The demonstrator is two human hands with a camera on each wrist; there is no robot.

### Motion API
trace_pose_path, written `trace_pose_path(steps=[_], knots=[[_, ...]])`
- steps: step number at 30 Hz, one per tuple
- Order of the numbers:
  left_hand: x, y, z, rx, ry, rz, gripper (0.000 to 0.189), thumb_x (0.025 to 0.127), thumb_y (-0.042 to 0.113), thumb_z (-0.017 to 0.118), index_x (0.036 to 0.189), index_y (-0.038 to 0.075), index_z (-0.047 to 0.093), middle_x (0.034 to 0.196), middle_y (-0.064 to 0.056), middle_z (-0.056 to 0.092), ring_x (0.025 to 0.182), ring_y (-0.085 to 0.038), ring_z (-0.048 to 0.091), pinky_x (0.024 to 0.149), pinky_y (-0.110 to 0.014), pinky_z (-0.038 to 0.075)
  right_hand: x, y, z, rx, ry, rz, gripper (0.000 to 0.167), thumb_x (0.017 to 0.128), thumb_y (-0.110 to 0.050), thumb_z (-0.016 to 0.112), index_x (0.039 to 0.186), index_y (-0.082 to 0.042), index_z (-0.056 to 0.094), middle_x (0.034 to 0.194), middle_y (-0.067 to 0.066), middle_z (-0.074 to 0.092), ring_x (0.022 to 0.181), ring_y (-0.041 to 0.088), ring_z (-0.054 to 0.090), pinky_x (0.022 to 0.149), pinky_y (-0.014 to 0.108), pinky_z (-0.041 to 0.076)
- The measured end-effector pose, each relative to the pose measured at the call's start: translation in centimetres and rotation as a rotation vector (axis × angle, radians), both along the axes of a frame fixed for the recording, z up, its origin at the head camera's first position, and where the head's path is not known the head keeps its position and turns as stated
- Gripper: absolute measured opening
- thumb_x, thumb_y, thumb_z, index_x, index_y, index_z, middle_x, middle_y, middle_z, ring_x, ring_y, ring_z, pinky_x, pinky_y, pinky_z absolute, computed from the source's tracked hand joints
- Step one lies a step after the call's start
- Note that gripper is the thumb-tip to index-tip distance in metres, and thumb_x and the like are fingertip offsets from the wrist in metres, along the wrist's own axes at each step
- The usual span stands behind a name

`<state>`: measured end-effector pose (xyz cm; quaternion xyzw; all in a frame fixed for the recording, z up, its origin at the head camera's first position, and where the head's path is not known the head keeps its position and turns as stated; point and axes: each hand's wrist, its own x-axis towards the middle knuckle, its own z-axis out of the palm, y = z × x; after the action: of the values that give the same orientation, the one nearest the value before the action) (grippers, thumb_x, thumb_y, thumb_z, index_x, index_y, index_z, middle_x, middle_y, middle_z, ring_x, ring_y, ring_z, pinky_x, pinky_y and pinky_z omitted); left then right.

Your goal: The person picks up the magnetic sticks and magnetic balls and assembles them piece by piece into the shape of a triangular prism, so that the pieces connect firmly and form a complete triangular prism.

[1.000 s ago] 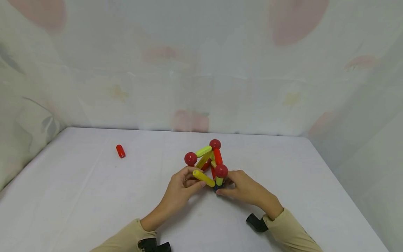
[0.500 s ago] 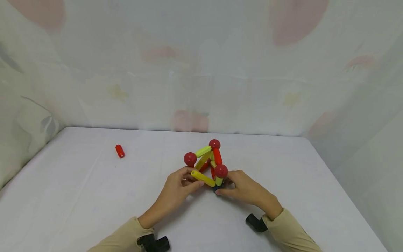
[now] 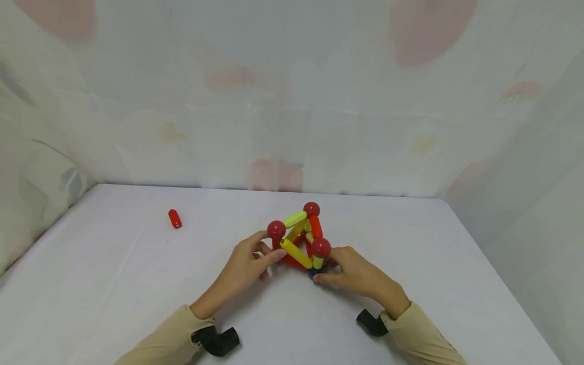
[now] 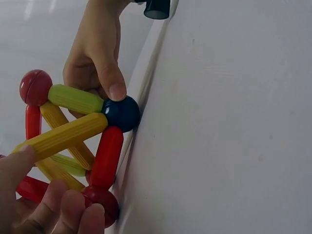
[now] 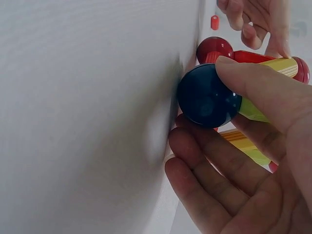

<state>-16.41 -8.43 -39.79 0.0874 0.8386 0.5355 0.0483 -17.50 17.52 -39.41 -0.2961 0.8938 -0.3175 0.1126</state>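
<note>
A frame of magnetic sticks and balls stands on the table, with red balls at its top corners, the left one among them. A yellow stick slants from the dark blue ball at the near bottom corner up to that left red ball. My left hand has its thumb on the yellow stick's upper end and its index finger by the red ball. The right hand pinches the blue ball between thumb and fingers. Its fingers are partly hidden behind the frame in the head view.
A loose red stick lies on the white table, far to the left. A pale patterned cloth hangs behind the table's back edge. Black camera mounts sit at both wrists.
The yellow stick's free end has swung up beside the left red ball's post. My left hand has shifted left and slightly up, uncovering the red stick below. The right hand keeps its hold.
</note>
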Motion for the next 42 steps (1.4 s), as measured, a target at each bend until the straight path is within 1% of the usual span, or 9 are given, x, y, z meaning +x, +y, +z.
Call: trace_pose_path(steps=[2, 6, 10, 12, 22, 25, 28, 33, 42], knots=[[-0.1, -0.1, 0.0, -0.019, 0.012, -0.02, 0.045, 0.089, 0.032, 0.074, 0.128, 0.015, 0.058, 0.081, -0.011, 0.066, 0.05, -0.018, 0.057, 0.051, -0.028, 0.051, 0.0, 0.0, 0.0, 0.003, -0.003, -0.003, 0.033, 0.086, -0.026, 0.078, 0.113, -0.011, 0.066, 0.101, -0.003, 0.072, 0.09, 0.01, 0.067, 0.082, 0.026, 0.055], [-0.1, -0.2, 0.0, -0.049, 0.039, -0.007, 0.032, 0.089, 0.032, 0.074, 0.113, 0.015, 0.062, 0.074, -0.01, 0.064, 0.05, -0.017, 0.055, 0.049, -0.026, 0.047, 0.0, -0.1, 0.1, 0.01, -0.016, -0.01, 0.035, 0.087, -0.024, 0.077, 0.116, -0.01, 0.065, 0.103, -0.002, 0.072, 0.09, 0.011, 0.066, 0.082, 0.027, 0.055], [0.0, -0.1, 0.1, -0.08, 0.063, 0.008, 0.026, 0.088, 0.03, 0.076, 0.105, 0.015, 0.064, 0.07, -0.006, 0.063, 0.051, -0.015, 0.055, 0.048, -0.024, 0.045, 0.0, 0.0, 0.1, 0.017, -0.012, -0.02, 0.034, 0.087, -0.022, 0.076, 0.116, -0.008, 0.065, 0.102, -0.002, 0.071, 0.09, 0.012, 0.065, 0.082, 0.028, 0.055], [0.0, -0.2, 0.2, -0.087, 0.072, -0.001, 0.026, 0.087, 0.031, 0.076, 0.104, 0.014, 0.064, 0.069, -0.004, 0.062, 0.052, -0.014, 0.055, 0.049, -0.024, 0.045, 0.0, 0.0, 0.1, 0.019, -0.006, -0.022, 0.033, 0.088, -0.022, 0.075, 0.115, -0.007, 0.065, 0.102, -0.001, 0.07, 0.09, 0.012, 0.065, 0.082, 0.027, 0.055], [-0.4, -1.3, 0.8, -0.139, 0.083, -0.151, 0.027, 0.089, 0.035, 0.074, 0.102, 0.014, 0.063, 0.076, -0.002, 0.065, 0.058, -0.015, 0.058, 0.053, -0.025, 0.048, -0.1, 0.3, 0.0, 0.014, -0.007, -0.02, 0.032, 0.089, -0.021, 0.074, 0.116, -0.007, 0.064, 0.102, -0.001, 0.07, 0.09, 0.012, 0.064, 0.081, 0.027, 0.056], [-0.6, -1.8, 1.1, -0.173, 0.102, -0.2, 0.026, 0.088, 0.034, 0.074, 0.103, 0.015, 0.065, 0.079, 0.001, 0.065, 0.064, -0.014, 0.058, 0.055, -0.025, 0.049, -0.1, 0.4, 0.1, 0.009, -0.007, -0.014, 0.032, 0.089, -0.021, 0.074, 0.115, -0.006, 0.064, 0.103, 0.0, 0.07, 0.09, 0.013, 0.065, 0.081, 0.028, 0.056], [-0.9, -2.4, 1.4, -0.21, 0.123, -0.228, 0.025, 0.088, 0.03, 0.075, 0.107, 0.016, 0.067, 0.081, 0.003, 0.065, 0.071, -0.013, 0.06, 0.062, -0.024, 0.051, -0.1, 0.4, 0.1, 0.005, -0.013, -0.015, 0.033, 0.089, -0.021, 0.074, 0.116, -0.006, 0.064, 0.104, 0.002, 0.07, 0.091, 0.014, 0.065, 0.082, 0.029, 0.056], [-1.5, -3.7, 2.0, -0.258, 0.154, -0.197, 0.027, 0.087, 0.021, 0.076, 0.113, 0.016, 0.067, 0.085, 0.004, 0.066, 0.079, -0.013, 0.061, 0.069, -0.025, 0.052, -0.1, 0.5, 0.2, 0.0, -0.017, -0.016, 0.033, 0.089, -0.021, 0.074, 0.116, -0.006, 0.064, 0.104, 0.002, 0.07, 0.092, 0.014, 0.065, 0.083, 0.03, 0.056], [-2.6, -5.9, 2.7, -0.306, 0.212, -0.086, 0.03, 0.088, 0.02, 0.075, 0.116, 0.012, 0.066, 0.094, -0.001, 0.068, 0.084, -0.015, 0.064, 0.072, -0.028, 0.053, 0.0, 0.5, 0.1, 0.001, -0.033, -0.031, 0.032, 0.089, -0.021, 0.074, 0.117, -0.007, 0.065, 0.106, 0.001, 0.07, 0.093, 0.013, 0.066, 0.084, 0.029, 0.056]])
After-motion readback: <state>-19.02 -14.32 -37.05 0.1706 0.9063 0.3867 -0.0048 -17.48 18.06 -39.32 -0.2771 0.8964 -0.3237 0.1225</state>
